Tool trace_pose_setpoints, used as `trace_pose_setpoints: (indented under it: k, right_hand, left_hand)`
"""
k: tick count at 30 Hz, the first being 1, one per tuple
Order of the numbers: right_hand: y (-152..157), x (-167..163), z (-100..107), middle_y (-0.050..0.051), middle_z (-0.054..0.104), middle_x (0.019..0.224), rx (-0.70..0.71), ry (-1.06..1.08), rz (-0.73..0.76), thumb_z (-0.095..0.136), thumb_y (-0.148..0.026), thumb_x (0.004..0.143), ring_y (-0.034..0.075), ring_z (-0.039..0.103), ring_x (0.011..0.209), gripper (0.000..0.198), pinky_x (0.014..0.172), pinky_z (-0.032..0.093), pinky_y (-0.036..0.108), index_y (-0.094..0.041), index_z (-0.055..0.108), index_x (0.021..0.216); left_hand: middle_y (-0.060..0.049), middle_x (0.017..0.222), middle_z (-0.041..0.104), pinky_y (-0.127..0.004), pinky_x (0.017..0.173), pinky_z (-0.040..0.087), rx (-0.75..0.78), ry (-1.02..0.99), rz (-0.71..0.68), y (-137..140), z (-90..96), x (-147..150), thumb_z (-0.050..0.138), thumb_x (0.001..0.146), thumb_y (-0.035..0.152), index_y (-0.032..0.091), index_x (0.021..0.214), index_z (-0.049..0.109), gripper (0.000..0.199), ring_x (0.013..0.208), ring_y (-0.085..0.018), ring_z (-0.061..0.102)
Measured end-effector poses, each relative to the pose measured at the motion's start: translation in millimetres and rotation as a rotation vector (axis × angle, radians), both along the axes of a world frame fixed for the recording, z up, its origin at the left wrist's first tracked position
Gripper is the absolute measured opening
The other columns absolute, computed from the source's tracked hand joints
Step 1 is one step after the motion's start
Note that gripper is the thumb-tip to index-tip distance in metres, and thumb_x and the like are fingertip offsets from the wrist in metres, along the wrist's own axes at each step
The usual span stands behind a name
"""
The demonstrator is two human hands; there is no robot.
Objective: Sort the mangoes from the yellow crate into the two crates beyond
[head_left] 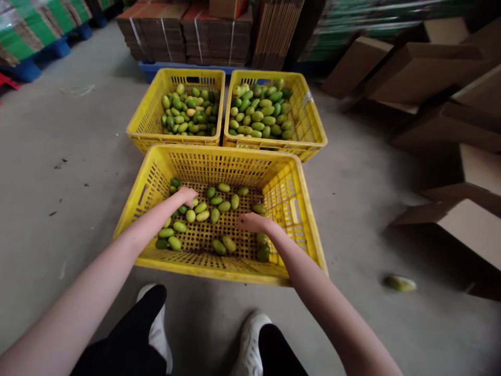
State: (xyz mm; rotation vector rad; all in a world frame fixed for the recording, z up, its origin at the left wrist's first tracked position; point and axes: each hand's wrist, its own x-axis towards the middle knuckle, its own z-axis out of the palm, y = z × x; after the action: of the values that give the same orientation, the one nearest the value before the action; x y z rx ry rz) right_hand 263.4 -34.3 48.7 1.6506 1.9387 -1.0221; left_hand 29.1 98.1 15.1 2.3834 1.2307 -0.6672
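Inside the front yellow crate [227, 272], green oval fruits that look like small mangoes [202, 215] lie scattered over the perforated bottom. Among the fruits on the crate's left side is my left hand [188, 196], its fingers curled down around a mango partly hidden beneath them. My right hand [253, 222] hangs over the right half of the crate, near a few mangoes by the right wall. Its fingers are bent inward, and whatever they hold, if anything, is hidden.
Behind stand two more yellow crates, the left one [136, 117] and the right one [313, 122], both holding many mangoes. Strapped cardboard stacks [156, 34] rise beyond. Cardboard boxes [465, 230] line the right side. One fruit [401, 283] lies on the floor.
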Motion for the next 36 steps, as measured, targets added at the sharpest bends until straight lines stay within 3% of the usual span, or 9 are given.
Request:
trace_pose_setpoints:
  k: [3,6,10,15,19,22,29,32,36]
  right_hand:
    - [0,0,1,0.017,0.070,0.122,0.001,-0.013,0.007,0.055,-0.032,0.092,0.032,0.066,0.114,0.035,0.087,0.051,0.032,-0.013,0.070,0.118]
    - [0,1,0,0.017,0.071,0.119,0.001,-0.025,0.011,0.054,-0.032,0.092,0.032,0.067,0.112,0.036,0.085,0.052,0.033,-0.014,0.070,0.118]
    - [-1,2,-8,0.013,0.074,0.111,-0.014,-0.029,0.030,0.053,-0.031,0.092,0.029,0.070,0.103,0.033,0.080,0.053,0.031,-0.017,0.070,0.116]
    - [-4,2,-23,0.011,0.072,0.117,-0.078,-0.055,0.061,0.052,-0.035,0.094,0.027,0.068,0.109,0.039,0.084,0.052,0.029,-0.019,0.064,0.127]
    - [-9,-5,-36,0.014,0.072,0.115,-0.143,-0.078,0.098,0.056,-0.035,0.092,0.028,0.069,0.105,0.039,0.078,0.053,0.029,-0.016,0.065,0.125]
    - [-13,-18,-47,0.014,0.073,0.113,-0.177,-0.083,0.141,0.063,-0.034,0.088,0.028,0.070,0.103,0.038,0.076,0.053,0.028,-0.017,0.067,0.122]
    - [-18,-59,-69,0.018,0.073,0.110,-0.152,-0.154,0.193,0.078,-0.031,0.071,0.035,0.069,0.102,0.038,0.074,0.055,0.034,-0.015,0.073,0.105]
    - [-9,-58,-57,0.018,0.072,0.109,-0.049,-0.124,0.174,0.076,-0.031,0.073,0.033,0.069,0.101,0.039,0.075,0.054,0.033,-0.014,0.070,0.108]
    - [12,-39,-17,0.014,0.071,0.107,0.217,0.035,0.052,0.066,-0.035,0.081,0.027,0.068,0.097,0.035,0.080,0.051,0.031,-0.014,0.062,0.108]
  left_hand:
    - [-0.002,0.082,0.070,-0.031,0.089,0.038,0.008,-0.050,-0.031,9,25.6,-1,0.084,0.055,0.028,0.018,0.089,0.072,0.038,0.098,-0.025,0.060]
    - [-0.005,0.091,0.070,-0.032,0.085,0.040,-0.016,-0.311,0.034,18,56.5,-2,0.083,0.056,0.037,0.018,0.093,0.071,0.044,0.096,-0.026,0.062]
    - [-0.005,0.092,0.070,-0.032,0.078,0.045,-0.384,-0.878,0.336,10,86.1,-3,0.080,0.060,0.041,0.016,0.104,0.061,0.054,0.081,-0.019,0.064]
    - [-0.002,0.082,0.068,-0.028,0.071,0.047,-0.859,-1.376,0.664,-30,81.2,1,0.073,0.071,0.042,0.017,0.092,0.058,0.036,0.074,-0.014,0.064]
    - [-0.006,0.084,0.069,-0.030,0.074,0.048,-1.000,-1.335,0.669,-53,75.7,9,0.073,0.074,0.044,0.014,0.089,0.062,0.035,0.076,-0.016,0.065]
    - [-0.008,0.093,0.071,-0.034,0.082,0.048,-0.897,-1.269,0.646,-57,78.2,13,0.081,0.068,0.032,0.013,0.097,0.063,0.039,0.082,-0.017,0.066]
    - [-0.004,0.093,0.066,-0.036,0.089,0.048,-0.507,-1.127,0.854,-47,76.5,9,0.084,0.061,0.025,0.015,0.100,0.060,0.047,0.091,-0.019,0.062]
    - [-0.003,0.093,0.065,-0.036,0.089,0.047,-0.442,-1.142,0.839,-41,77.7,5,0.083,0.061,0.026,0.016,0.100,0.059,0.047,0.092,-0.019,0.061]
    - [-0.003,0.094,0.064,-0.036,0.088,0.048,-0.351,-1.171,0.776,-35,83.0,2,0.085,0.057,0.025,0.017,0.101,0.058,0.052,0.092,-0.019,0.061]
